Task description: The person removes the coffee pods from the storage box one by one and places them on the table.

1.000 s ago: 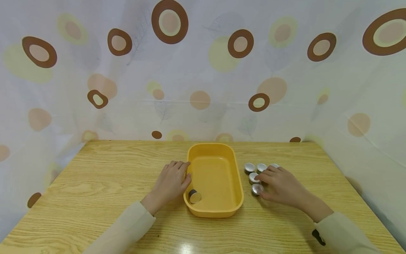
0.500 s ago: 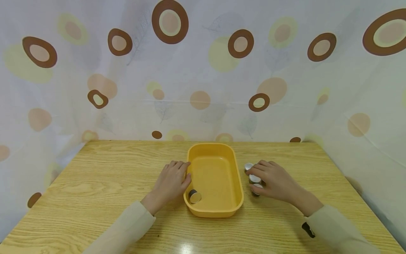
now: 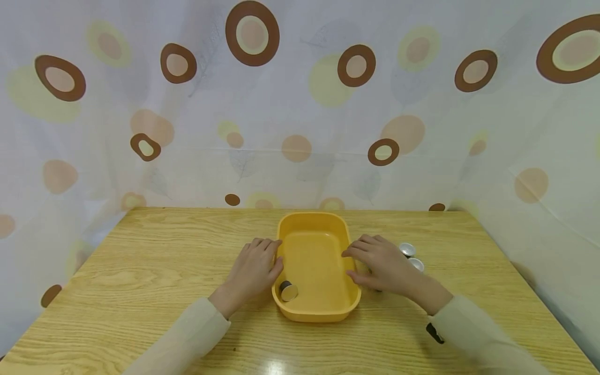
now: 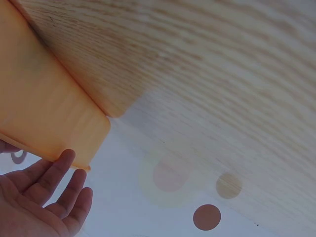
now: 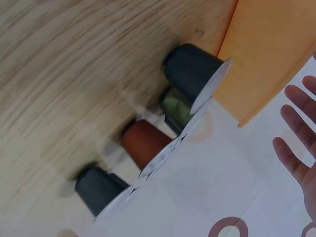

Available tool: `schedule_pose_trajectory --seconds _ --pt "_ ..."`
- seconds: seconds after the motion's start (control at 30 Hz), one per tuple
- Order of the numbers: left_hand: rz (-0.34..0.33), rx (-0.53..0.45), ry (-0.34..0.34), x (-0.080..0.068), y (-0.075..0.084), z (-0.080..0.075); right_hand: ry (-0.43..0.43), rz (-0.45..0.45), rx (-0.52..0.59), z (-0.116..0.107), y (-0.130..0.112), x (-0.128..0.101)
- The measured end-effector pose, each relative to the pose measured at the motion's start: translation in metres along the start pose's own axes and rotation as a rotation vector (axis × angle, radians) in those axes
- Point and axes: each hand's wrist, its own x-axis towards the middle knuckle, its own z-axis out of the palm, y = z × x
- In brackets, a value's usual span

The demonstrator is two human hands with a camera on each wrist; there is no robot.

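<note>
A yellow plastic basin (image 3: 316,313) stands on the table with a coffee capsule (image 3: 288,292) lying on its side in the near left corner. My left hand (image 3: 253,267) holds the basin's left rim, thumb reaching over it. Spread over the opposite rim is my right hand (image 3: 385,263), fingers apart and nothing showing between them. Foil-topped capsules (image 3: 407,249) stand right of the basin, some hidden beneath the right hand. In the right wrist view they show as a dark grey capsule (image 5: 190,71), a green capsule (image 5: 175,109), a reddish-brown capsule (image 5: 143,143) and another dark capsule (image 5: 101,190).
The wooden table (image 3: 154,276) extends to both sides of the basin. A white curtain (image 3: 300,104) patterned with brown and yellow ovals hangs behind it and along both sides.
My right hand has moved left from above the capsules to the basin's right rim, uncovering two capsules behind it. The left hand, basin and capsule inside stay where they were.
</note>
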Motion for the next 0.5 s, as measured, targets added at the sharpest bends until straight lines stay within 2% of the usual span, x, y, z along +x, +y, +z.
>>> schedule_pose_trajectory --seconds 0.37,0.5 --pt "-0.006 -0.025 -0.016 0.0 0.0 -0.002 -0.084 -0.061 0.036 0.011 -0.019 0.02" --pt "-0.009 -0.03 -0.02 0.001 0.001 -0.003 -0.089 -0.098 0.051 0.017 -0.024 0.026"
